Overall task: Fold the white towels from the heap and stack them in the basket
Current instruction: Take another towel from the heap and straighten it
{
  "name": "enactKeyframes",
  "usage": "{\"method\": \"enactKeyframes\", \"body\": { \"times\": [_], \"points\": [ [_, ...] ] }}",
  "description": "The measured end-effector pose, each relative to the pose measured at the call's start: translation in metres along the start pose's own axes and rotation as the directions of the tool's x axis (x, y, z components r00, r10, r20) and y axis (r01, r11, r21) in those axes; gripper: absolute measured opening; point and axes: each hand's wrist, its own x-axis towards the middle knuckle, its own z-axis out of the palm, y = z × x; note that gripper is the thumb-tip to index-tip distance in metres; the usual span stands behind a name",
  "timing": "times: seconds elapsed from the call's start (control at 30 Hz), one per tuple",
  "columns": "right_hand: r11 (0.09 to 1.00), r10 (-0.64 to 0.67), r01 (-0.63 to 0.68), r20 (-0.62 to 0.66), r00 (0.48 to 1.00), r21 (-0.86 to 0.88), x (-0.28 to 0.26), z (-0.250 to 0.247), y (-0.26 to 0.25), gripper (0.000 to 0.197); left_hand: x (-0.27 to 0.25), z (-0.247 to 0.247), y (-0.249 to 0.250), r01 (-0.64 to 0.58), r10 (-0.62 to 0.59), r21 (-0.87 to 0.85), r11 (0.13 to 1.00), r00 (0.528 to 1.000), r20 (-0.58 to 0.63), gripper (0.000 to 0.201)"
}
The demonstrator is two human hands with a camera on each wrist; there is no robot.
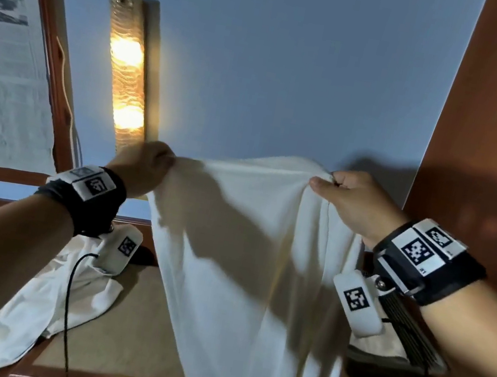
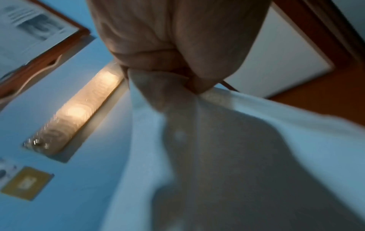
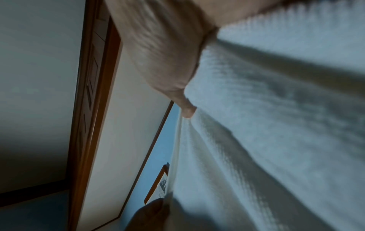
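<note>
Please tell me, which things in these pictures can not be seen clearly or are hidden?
- Basket: head view, mostly hidden behind the held towel and the right hand's wrist camera; its contents cannot be judged.
- Towel's lower edge: cut off by the bottom of the head view.
- Heap: partly covered by the left forearm.
- Left hand fingers: blurred in the left wrist view.
- Framed print: text too small.

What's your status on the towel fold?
Left hand and right hand grip the towel's top edge, held up. Heap waits left. Nothing in the way.
</note>
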Motion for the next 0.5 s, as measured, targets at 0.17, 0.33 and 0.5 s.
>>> {"method": "enactKeyframes", "body": {
  "times": [0.17,0.33,0.5],
  "points": [
    [0.998,0.027,-0.027,0.008,1.0,-0.062,-0.001,-0.013,0.007,0.046,0.013,-0.026,0.01,-0.019,0.024,0.043,0.999,0.993,-0.12,0.021],
    [0.978,0.054,-0.065,-0.059,0.997,-0.199,-0.003,-0.02,0.016,0.045,0.013,-0.041,0.027,0.015,-0.015,-0.004,1.0,0.989,-0.145,0.026],
    [0.977,0.072,-0.087,-0.081,0.994,-0.197,-0.007,-0.02,0.022,0.049,0.008,-0.042,0.048,0.093,-0.103,-0.201,0.975,0.994,-0.04,0.015]
  ]
}}
